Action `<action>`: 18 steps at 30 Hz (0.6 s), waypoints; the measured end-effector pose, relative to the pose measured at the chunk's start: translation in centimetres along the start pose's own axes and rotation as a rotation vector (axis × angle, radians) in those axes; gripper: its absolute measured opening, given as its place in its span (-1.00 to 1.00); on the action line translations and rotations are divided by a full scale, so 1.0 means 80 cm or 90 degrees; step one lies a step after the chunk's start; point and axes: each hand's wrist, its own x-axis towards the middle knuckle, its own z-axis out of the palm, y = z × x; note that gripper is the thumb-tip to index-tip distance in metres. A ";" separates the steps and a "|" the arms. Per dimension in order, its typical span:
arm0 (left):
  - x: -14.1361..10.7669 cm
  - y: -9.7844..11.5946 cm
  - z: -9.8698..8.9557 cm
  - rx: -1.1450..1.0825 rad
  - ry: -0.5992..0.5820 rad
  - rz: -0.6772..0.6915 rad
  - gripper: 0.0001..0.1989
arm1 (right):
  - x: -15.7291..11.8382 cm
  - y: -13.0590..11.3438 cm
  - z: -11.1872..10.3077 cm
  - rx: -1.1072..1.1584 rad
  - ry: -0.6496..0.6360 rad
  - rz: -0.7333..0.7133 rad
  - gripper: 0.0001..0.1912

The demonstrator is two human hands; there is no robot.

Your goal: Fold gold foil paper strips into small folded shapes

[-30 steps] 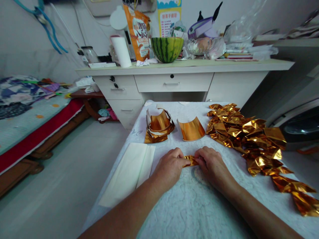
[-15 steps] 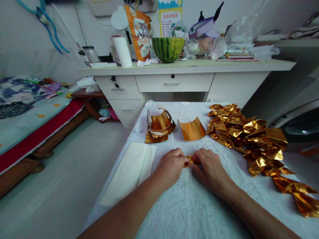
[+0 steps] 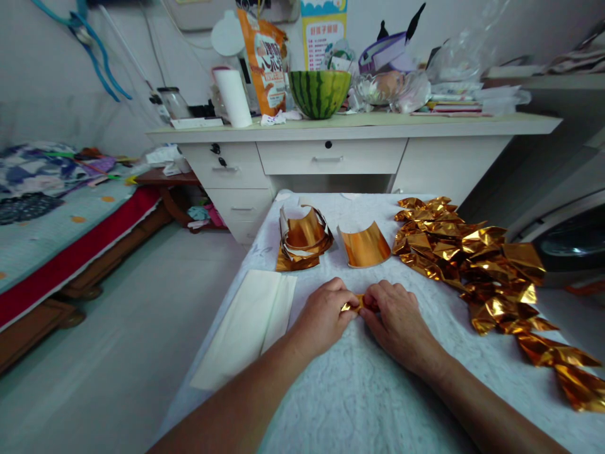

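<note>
Pinching a small gold foil (image 3: 360,303) between left hand (image 3: 325,315) and right hand (image 3: 396,320), on the near side of the curved sheet (image 3: 366,246), seemingly to control both ends; with crinkled foils (image 3: 479,241) right of that sheet, likely to leave working room.

The small foil piece (image 3: 360,304) is of a golden colour, and the curved sheet (image 3: 366,246) and the folded pieces (image 3: 425,246) show the same shiny orange-gold. The paper (image 3: 241,328) is cream white, the table cover (image 3: 340,391) a pale blue-grey. The watermelon (image 3: 320,94) is green with dark wavy stripes, the pouch (image 3: 268,63) orange and white, the visor (image 3: 387,53) purple.
</note>
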 end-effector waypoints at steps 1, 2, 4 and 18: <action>0.000 -0.001 0.000 -0.008 -0.002 -0.004 -0.88 | 0.000 0.000 0.000 -0.002 -0.001 0.002 -0.96; 0.000 -0.002 -0.001 -0.014 -0.005 -0.007 -0.87 | 0.001 0.000 0.000 -0.004 0.000 0.003 -0.96; 0.001 -0.003 -0.004 -0.023 -0.013 -0.009 -0.83 | 0.001 0.000 0.001 -0.010 0.004 0.005 -0.94; -0.003 -0.003 -0.011 0.095 -0.014 -0.068 -0.58 | 0.001 -0.009 0.007 -0.078 0.041 0.018 -0.79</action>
